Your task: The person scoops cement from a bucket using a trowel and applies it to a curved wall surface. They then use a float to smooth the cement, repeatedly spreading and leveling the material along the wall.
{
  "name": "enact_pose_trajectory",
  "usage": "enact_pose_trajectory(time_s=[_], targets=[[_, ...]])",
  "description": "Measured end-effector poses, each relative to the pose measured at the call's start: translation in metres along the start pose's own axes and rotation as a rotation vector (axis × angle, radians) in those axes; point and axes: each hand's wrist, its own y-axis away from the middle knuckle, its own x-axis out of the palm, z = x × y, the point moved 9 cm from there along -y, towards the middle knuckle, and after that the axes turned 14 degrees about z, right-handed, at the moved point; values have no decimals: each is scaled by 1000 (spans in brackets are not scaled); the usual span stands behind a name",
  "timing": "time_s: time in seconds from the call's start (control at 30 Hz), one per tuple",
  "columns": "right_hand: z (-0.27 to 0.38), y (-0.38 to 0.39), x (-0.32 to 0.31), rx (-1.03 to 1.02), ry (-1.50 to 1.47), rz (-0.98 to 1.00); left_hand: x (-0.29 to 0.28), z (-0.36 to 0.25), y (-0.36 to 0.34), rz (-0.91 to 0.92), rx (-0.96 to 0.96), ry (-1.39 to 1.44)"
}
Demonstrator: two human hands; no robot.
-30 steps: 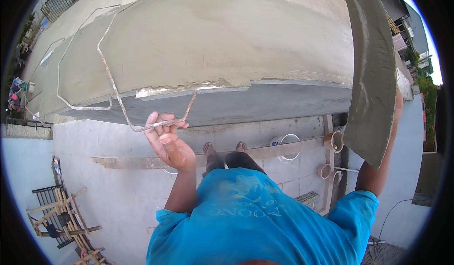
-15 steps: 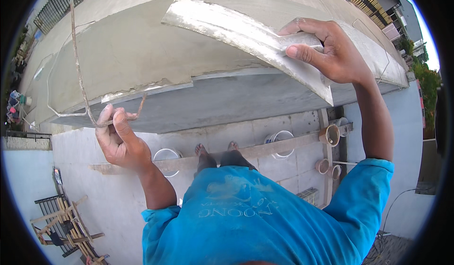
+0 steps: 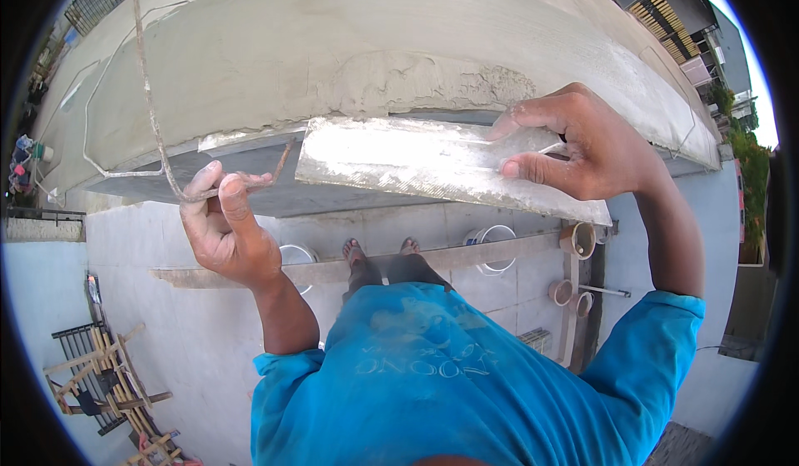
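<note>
My left hand is closed, pinching the lower bend of a rusty bent metal rod; its short hooked end points up past my fingers. In my right hand, a long metal plastering trowel is gripped by its handle, which my fingers mostly hide. The trowel lies nearly level along the near edge of a grey mortar-coated ledge, its bright face smeared with mortar. Just beyond it, rough lumpy mortar shows on the ledge. A thin pale strip runs along the edge near my left hand.
Below, my feet stand on a narrow plank. White buckets and smaller brown pails are beneath and beside it. A second bent rod hooks the ledge at left. Wooden pieces lean at lower left.
The trowel has come down toward me from the ledge's surface and turned closer to level. Rough mortar now shows where it was. My left hand, still on the rod, sits slightly farther right.
</note>
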Motion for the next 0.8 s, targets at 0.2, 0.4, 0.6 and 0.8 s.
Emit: enact_pose_trajectory(time_s=[0.2,0.4,0.6,0.8], targets=[[-18,6,-49,317,79,-381,4,14,-5,33,95,150],[31,-96,-32,401,378,-379,1,27,-6,86,145,264],[56,-139,-23,263,426,-339,-2,34,-2,107,133,319],[38,-133,-30,392,372,-347,-2,30,-5,108,120,284]])
